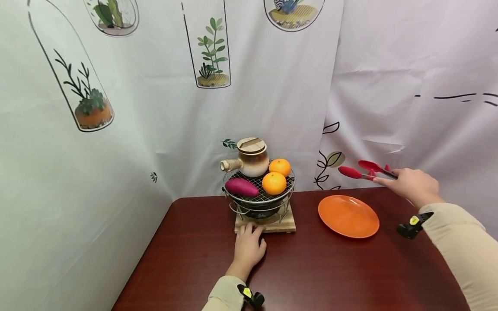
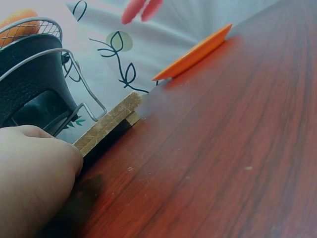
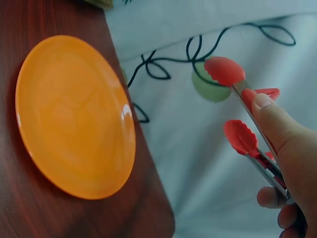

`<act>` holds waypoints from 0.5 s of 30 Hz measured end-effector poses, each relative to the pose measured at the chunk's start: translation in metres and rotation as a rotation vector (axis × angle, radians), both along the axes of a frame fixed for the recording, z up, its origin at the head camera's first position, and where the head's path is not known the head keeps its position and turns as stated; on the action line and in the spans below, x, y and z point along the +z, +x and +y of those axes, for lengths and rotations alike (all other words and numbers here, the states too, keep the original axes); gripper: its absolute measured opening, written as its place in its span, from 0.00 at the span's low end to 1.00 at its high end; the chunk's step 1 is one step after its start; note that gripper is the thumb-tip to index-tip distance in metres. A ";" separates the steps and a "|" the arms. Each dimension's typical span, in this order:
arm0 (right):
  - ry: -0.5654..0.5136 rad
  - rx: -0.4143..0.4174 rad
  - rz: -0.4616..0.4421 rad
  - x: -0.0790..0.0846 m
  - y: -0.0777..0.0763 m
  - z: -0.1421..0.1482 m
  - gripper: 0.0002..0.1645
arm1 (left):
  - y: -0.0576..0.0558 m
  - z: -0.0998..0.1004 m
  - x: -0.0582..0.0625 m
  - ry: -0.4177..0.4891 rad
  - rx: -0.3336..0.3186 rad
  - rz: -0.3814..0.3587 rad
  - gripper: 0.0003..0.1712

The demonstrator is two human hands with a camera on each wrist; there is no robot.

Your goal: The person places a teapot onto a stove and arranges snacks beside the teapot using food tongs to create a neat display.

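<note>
My right hand [image 1: 418, 185] grips a pair of red-tipped tongs [image 3: 267, 144] in the air. The tongs' two scalloped heads are spread apart with nothing between them. Below and to their left lies an orange plate [image 1: 348, 217], bare on the table. My left hand [image 1: 248, 250] rests its fingertips on the front edge of a wooden board [image 1: 288, 222], its thumb off to the side. On that board stands a black stove [image 2: 29, 74] with a round wire grill [image 1: 260, 200]. The grill carries a purple sweet potato [image 1: 241, 187], two oranges [image 1: 274, 183] and a lidded clay pot [image 1: 254, 164].
The dark red wooden table [image 1: 186, 259] runs back to a white curtain [image 1: 272, 99] printed with plants. Another curtain side [image 1: 78, 194] borders the table on the left. The pot's handle [image 1: 231, 165] juts leftward past the grill.
</note>
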State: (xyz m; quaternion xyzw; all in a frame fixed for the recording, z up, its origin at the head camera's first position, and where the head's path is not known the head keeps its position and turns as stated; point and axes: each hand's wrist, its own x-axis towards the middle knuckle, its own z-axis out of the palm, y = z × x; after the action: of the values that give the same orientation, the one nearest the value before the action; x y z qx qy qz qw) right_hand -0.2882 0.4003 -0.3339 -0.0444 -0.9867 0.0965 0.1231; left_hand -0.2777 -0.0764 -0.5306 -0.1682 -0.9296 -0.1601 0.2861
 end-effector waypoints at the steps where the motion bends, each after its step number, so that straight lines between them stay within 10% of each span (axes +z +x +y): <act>1: -0.006 -0.001 -0.001 -0.003 0.001 0.004 0.67 | 0.000 0.000 0.000 -0.001 0.000 -0.002 0.19; 15: -0.064 -0.044 -0.102 -0.047 0.008 0.037 0.52 | -0.002 0.001 0.000 0.001 -0.004 0.006 0.20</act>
State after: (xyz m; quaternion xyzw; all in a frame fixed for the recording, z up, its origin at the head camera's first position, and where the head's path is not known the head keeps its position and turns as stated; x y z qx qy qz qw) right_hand -0.2798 0.4376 -0.3805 -0.0749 -0.9869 0.1227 0.0734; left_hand -0.2795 -0.0753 -0.5309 -0.1704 -0.9283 -0.1606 0.2887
